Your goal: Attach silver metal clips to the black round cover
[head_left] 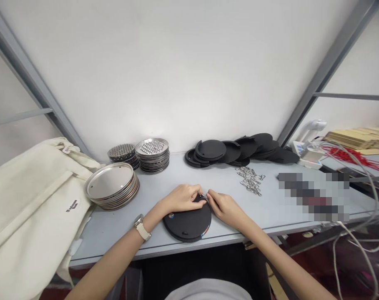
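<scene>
A flat black round disc point(187, 227) lies near the front edge of the table, with a strip of coloured print showing at its right rim and a small colourful spot at its left. My left hand point(183, 198) rests over the disc's far side, its thumb and forefinger closed at the rim. Between both hands' fingertips shows a small silvery metal clip point(204, 196), partly covered. My right hand point(225, 208) pinches this clip from the right with closed fingers. A loose pile of similar metal clips point(251, 180) lies farther right.
Round metal plates point(109, 183) are stacked at left, behind them two stacks of textured metal discs point(152, 156). Black round pieces point(211, 150) overlap along the wall. A cream bag point(36, 216) leans at the left; red cords point(355, 158) and wooden sheets point(358, 137) lie at right.
</scene>
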`<state>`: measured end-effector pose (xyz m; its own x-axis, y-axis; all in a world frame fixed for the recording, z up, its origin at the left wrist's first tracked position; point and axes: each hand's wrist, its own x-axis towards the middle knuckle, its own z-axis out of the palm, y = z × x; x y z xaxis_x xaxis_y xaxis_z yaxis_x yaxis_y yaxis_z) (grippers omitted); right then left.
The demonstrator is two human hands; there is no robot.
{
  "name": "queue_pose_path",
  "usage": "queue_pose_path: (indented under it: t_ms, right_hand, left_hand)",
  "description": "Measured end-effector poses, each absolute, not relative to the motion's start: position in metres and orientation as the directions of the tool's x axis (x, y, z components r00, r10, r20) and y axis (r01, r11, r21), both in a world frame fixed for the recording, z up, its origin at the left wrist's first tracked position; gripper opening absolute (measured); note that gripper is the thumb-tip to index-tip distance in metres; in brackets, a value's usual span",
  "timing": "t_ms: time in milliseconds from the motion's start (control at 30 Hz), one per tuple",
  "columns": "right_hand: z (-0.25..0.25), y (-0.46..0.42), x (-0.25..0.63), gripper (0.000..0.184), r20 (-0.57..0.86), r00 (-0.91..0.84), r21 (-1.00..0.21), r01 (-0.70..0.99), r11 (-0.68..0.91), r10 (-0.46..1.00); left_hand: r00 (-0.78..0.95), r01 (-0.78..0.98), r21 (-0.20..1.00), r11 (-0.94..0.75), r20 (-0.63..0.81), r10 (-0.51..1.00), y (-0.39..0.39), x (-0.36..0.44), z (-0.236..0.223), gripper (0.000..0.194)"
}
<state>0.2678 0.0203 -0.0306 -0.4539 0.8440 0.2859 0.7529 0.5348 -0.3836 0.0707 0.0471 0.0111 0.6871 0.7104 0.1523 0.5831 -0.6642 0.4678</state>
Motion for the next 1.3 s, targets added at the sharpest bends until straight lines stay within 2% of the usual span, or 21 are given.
queue_pose_path:
  t_ms: [533, 700, 833, 1067, 1300]
  right_hand:
    - [-0.0326, 0.0224, 0.2708, 0.021, 0.295, -0.417, -0.445, 0.736, 0.510, 0.860]
    - [-0.0282, 0.0213, 0.2711, 0.022, 0.276, -0.478, -0.424, 0.719, 0.551, 0.834]
    - [-0.0264, 0.0198, 0.2707, 0.023, 0.266, -0.511, -0.426, 0.699, 0.575, 0.818]
    - [-0.0267, 0.0199, 0.2703, 0.022, 0.269, -0.508, -0.428, 0.698, 0.574, 0.818]
    - [-0.0267, 0.0195, 0.2703, 0.023, 0.262, -0.508, -0.422, 0.704, 0.571, 0.820]
  left_hand:
    - [0.699, 0.582, 0.452, -0.677, 0.148, 0.700, 0.0464, 0.0716, 0.0112, 0.018]
    - [0.706, 0.580, 0.424, -0.696, 0.166, 0.689, 0.0457, 0.0713, 0.0108, 0.019]
    - [0.695, 0.608, 0.375, -0.700, 0.175, 0.697, 0.0428, 0.0717, 0.0124, 0.019]
    - [0.669, 0.675, 0.188, -0.714, 0.252, 0.699, 0.0415, 0.0731, 0.0101, 0.023]
    - [0.713, 0.647, 0.149, -0.748, 0.231, 0.662, 0.0408, 0.0731, 0.0119, 0.020]
